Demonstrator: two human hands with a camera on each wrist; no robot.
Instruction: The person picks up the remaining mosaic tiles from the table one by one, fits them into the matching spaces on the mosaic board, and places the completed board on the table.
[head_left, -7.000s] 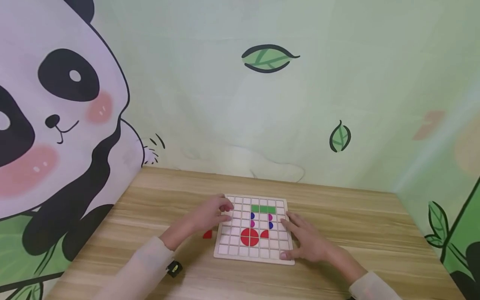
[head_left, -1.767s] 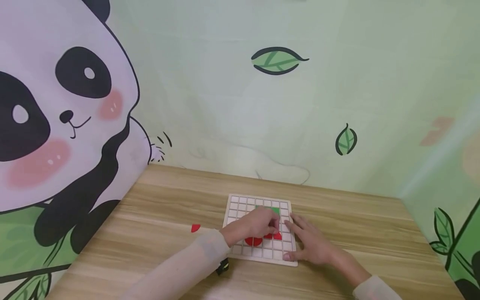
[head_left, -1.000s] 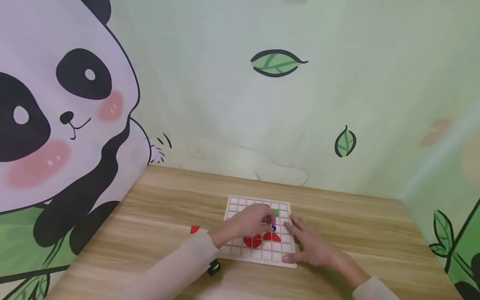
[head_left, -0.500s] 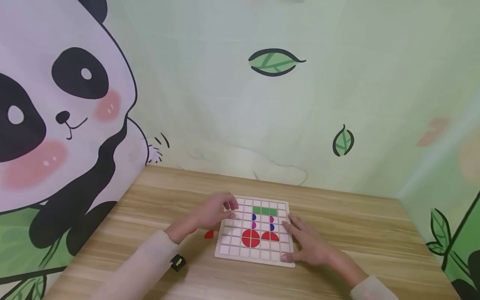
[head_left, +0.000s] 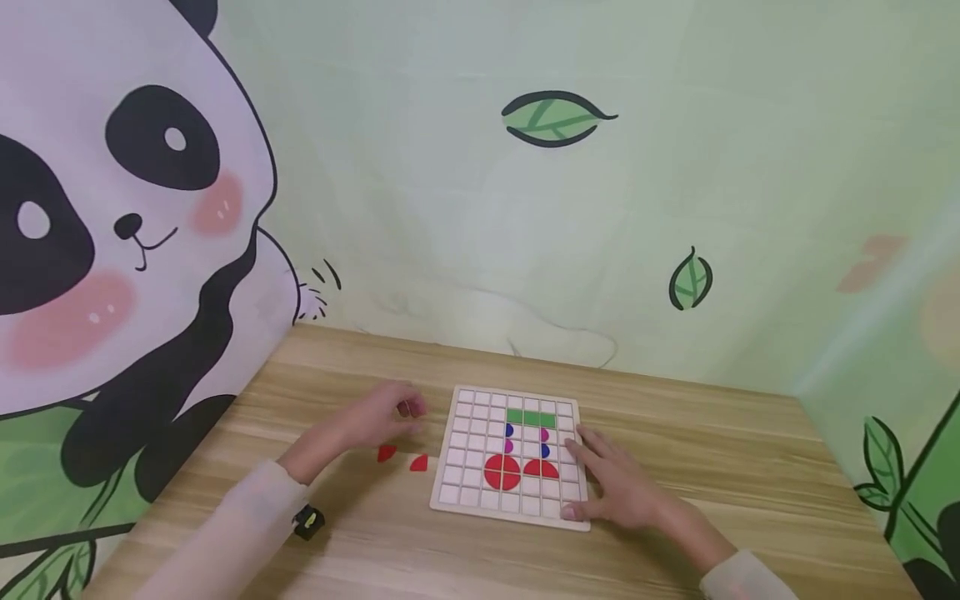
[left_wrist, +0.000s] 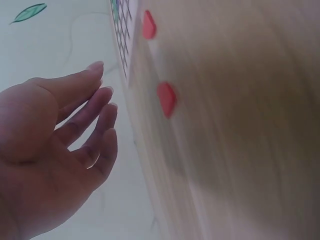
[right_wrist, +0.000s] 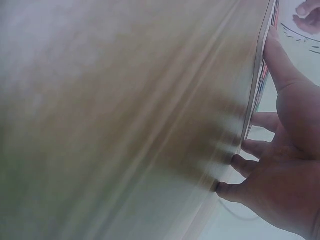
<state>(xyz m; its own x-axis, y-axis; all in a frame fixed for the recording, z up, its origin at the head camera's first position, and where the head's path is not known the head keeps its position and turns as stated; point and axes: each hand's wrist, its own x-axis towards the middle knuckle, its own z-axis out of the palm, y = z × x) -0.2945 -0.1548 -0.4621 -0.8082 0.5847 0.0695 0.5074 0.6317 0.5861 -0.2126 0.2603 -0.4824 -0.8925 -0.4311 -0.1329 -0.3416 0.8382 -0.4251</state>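
A white gridded board (head_left: 465,500) lies on the table. In its cells sit green squares (head_left: 531,418), small blue and pink half-rounds (head_left: 545,451), a red circle (head_left: 502,472) of quarter pieces and a red half circle (head_left: 541,470). My right hand (head_left: 618,483) rests along the board's right edge, thumb at the near corner, fingers spread. Left of the board, my left hand (head_left: 378,417) hovers with loosely bent fingers. The left wrist view shows nothing in that hand (left_wrist: 65,130). Two loose red quarter-circle pieces (head_left: 419,462) lie close by it, one partly below the hand.
The wooden table (head_left: 675,417) runs back to a pale green printed wall (head_left: 420,167) with a panda and leaves. A small black device (head_left: 308,522) sits at my left wrist.
Since seven seconds ago, a second red quarter has joined the single one on the board, forming a half circle. My left hand has withdrawn leftward from the board; the right hand stays.
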